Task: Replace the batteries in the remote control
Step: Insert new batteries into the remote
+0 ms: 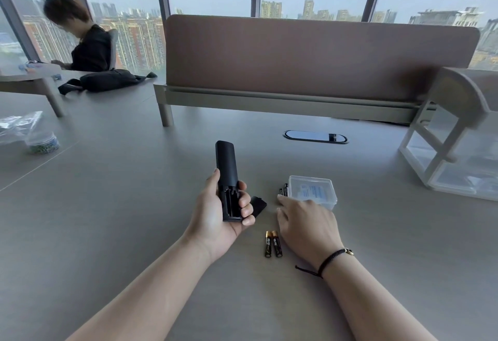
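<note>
Left hand (215, 212) clamped on one remote (227, 179), right hand (304, 222) spread flat, two batteries (273, 243) alongside, one clear box (312, 191).

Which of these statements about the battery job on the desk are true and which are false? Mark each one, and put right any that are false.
1. The left hand holds the remote with its battery slot open and empty. True.
2. Two batteries lie side by side on the desk between the two hands. True.
3. The right hand is holding a battery. False: it rests palm down by the clear plastic box, and nothing shows in its grip.
4. The battery cover is clipped onto the remote. False: it lies on the desk beside the left hand.
5. The clear plastic box has its lid off. False: the lid is on.
</note>
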`<state>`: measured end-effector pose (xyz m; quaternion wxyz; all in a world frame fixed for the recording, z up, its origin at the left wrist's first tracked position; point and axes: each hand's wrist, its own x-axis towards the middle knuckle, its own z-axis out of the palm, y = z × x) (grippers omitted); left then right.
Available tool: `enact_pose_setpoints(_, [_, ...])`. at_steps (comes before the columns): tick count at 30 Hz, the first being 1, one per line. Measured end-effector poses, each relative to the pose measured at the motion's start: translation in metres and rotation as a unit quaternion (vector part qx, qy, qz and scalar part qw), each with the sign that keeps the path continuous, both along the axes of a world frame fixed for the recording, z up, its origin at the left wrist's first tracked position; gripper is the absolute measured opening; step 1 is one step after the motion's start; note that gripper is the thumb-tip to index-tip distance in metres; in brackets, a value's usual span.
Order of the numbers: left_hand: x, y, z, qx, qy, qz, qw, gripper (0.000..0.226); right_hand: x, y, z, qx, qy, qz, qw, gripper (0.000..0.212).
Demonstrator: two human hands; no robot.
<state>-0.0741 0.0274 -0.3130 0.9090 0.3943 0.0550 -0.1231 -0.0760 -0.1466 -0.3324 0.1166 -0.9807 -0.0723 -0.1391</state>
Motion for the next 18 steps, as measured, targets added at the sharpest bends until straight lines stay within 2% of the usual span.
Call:
enact_pose_setpoints(6, [-0.0001, -0.0016, 0.0011, 0.005, -0.004, 0.000, 1.000, 0.051, 0.0001, -0.0027, 0.0036, 0.102, -0.023, -0.046, 0.993, 0.023])
enact_pose_setpoints(18, [0.0013, -0.0022, -0.0011, 0.013, 0.001, -0.002, 1.000, 0.052, -0.0074, -0.0006, 0.0092, 0.075, 0.031, -0.032, 0.996, 0.019])
